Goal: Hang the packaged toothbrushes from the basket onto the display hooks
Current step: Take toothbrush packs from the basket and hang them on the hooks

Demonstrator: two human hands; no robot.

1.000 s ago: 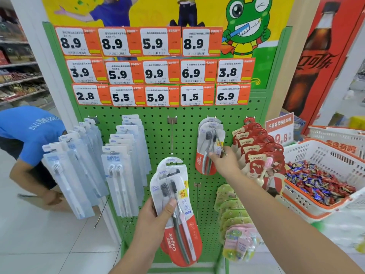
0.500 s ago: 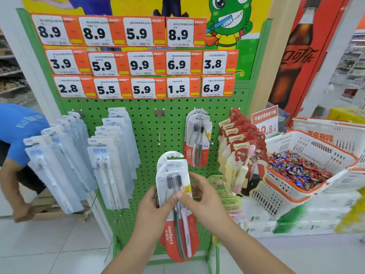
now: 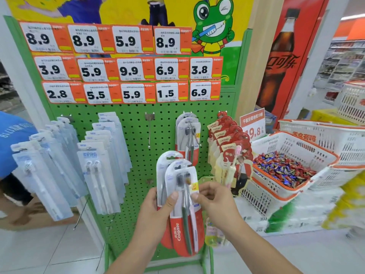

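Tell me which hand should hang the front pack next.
Right. The left hand grips the whole stack of packs, while the right hand already pinches the front pack's edge and lies nearer the hook with matching packs.

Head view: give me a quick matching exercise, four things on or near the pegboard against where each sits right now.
Things:
1. Colgate packs
2. bare hook
3. candy basket
4. canban packs

Places:
A. right of the board, off it
B. gripped by the left hand, pinched by the right hand
C. rightmost hook of the upper row
D. middle of the board, nothing hanging

Pairs: 1-B, 2-D, 3-A, 4-C
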